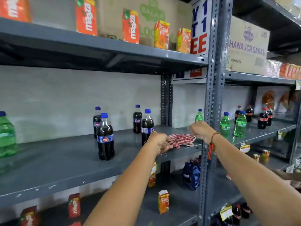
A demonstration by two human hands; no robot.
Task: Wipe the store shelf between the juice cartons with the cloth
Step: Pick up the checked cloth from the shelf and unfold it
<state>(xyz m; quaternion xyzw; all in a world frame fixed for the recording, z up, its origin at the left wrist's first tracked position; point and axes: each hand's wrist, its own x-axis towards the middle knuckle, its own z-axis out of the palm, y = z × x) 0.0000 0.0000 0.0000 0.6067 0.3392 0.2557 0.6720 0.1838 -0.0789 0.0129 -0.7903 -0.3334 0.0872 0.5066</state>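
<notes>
The soft, light red checked cloth [181, 139] lies crumpled on the shelf [65, 160] between the 2 hands, left hand [160, 142] touching its edge, right hand [201, 130] loosely curled, holding nothing.

Grey metal store shelf [65, 167] carrying bottles and a cloth

A red-and-white checked cloth [181, 139] lies crumpled near the shelf's front right edge. Four dark cola bottles [105, 137] with blue caps stand upright in two pairs toward the middle, a large green bottle [7, 136] stands at the far left, and a small green bottle [199, 115] stands at the back right beside the upright post [210, 95].
</notes>
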